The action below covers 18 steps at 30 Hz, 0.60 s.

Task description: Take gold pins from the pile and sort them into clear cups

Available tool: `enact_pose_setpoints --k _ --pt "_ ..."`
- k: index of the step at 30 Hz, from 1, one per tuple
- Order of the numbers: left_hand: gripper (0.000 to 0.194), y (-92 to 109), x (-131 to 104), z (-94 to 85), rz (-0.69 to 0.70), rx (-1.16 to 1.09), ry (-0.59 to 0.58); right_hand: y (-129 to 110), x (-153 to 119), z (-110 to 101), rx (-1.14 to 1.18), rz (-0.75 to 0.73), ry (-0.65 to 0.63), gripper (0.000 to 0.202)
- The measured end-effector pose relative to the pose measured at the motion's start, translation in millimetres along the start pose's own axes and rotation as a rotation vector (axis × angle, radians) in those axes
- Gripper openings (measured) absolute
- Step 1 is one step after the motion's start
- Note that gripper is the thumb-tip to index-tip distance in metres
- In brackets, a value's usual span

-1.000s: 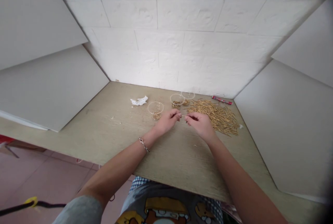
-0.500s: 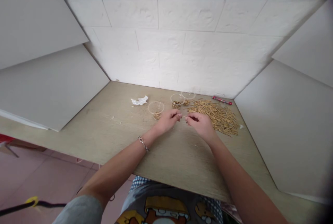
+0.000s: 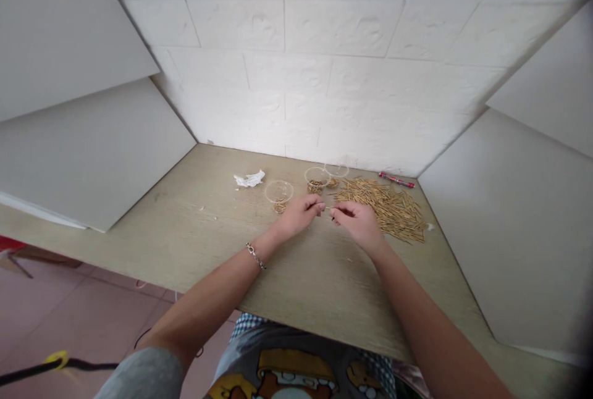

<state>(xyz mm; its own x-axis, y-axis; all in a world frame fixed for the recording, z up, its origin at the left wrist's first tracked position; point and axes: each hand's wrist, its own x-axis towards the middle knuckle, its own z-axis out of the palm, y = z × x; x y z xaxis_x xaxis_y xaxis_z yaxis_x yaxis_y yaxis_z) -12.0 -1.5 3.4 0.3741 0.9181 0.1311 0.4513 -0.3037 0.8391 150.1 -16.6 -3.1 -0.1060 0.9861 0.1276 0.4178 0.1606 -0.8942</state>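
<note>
Just above the table, my left hand (image 3: 300, 215) and my right hand (image 3: 357, 221) face each other, fingertips a short gap apart. Both are closed in a pinch. A thin gold-coloured rod (image 3: 328, 207) spans the gap, its ends hidden in the fingers of each hand. Whether my left fingers also hold a smaller part cannot be made out. Beside my right hand spreads a big pile of gold-coloured thin rods (image 3: 389, 209). Behind my left hand stands a clear plastic cup (image 3: 279, 183) with small gold-coloured parts at its bottom.
Farther back are a second clear cup (image 3: 317, 168), holding small metal parts, and a third clear cup (image 3: 336, 164). Crumpled white tissue (image 3: 250, 179) lies to the left. A red tube-like packet (image 3: 396, 180) rests near the wall. Grey panels (image 3: 92, 158) flank the wooden table (image 3: 296, 281).
The view has shifted very slightly. Both hands keep the same pinch on the thin rod, with no clear movement.
</note>
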Motion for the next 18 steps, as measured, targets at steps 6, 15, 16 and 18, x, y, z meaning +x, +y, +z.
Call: enact_pose_setpoints --k 6,15,16,18 --pt "0.025 -0.3 -0.3 -1.4 0.042 0.048 -0.016 1.4 0.2 -1.4 -0.086 -0.047 0.031 0.022" --pt "0.024 -3.7 1.1 0.1 0.041 0.063 -0.007 2.3 0.3 1.4 -0.233 -0.183 0.107 0.021" --pt "0.024 -3.8 1.0 0.4 0.037 0.058 -0.008 2.3 0.5 0.8 -0.229 -0.176 0.096 0.020" --pt "0.024 -3.8 0.8 0.9 0.030 0.040 -0.016 2.4 1.3 -1.5 -0.205 -0.132 0.034 0.020"
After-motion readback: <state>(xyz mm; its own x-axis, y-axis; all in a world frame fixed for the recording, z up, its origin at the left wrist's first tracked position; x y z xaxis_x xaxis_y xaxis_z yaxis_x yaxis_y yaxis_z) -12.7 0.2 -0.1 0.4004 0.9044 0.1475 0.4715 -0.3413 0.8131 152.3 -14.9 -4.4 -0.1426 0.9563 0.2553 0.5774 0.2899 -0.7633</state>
